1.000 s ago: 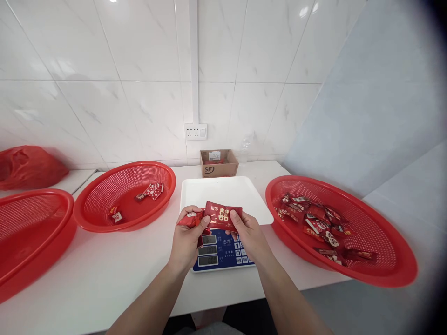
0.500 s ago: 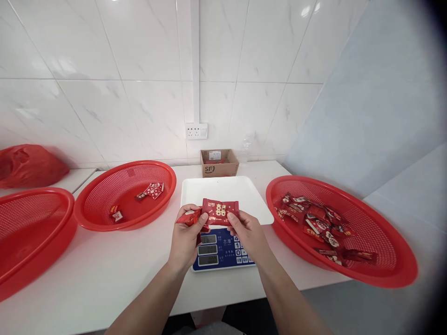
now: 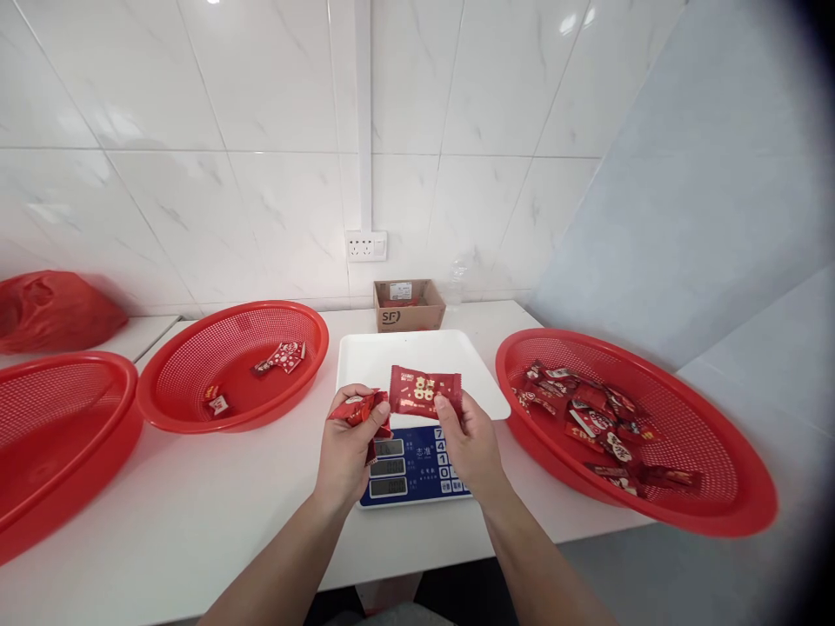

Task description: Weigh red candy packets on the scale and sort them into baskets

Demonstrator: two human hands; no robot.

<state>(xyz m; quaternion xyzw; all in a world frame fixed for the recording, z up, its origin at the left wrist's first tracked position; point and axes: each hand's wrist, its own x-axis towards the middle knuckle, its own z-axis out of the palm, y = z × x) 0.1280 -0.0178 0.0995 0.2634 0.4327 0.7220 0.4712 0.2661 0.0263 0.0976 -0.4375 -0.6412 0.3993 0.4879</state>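
My right hand (image 3: 470, 443) pinches a red snack packet (image 3: 424, 392) with gold lettering and holds it flat above the front edge of the white scale tray (image 3: 417, 356). My left hand (image 3: 349, 448) is closed on a few small red candy packets (image 3: 361, 409) just left of it, over the blue scale panel (image 3: 412, 467). The two hands are slightly apart. The red basket on the right (image 3: 711, 509) holds several red packets. The middle red basket (image 3: 163, 387) holds three packets.
A third red basket (image 3: 39, 487) sits at the far left, with a red plastic bag (image 3: 52, 309) behind it. A small cardboard box (image 3: 409, 305) and a clear bottle (image 3: 457, 280) stand against the tiled wall under a socket (image 3: 365, 246). The table edge runs near me.
My right hand has drawn the large packet to the right, away from my left hand, which before was touching it. My left hand keeps its small packets.
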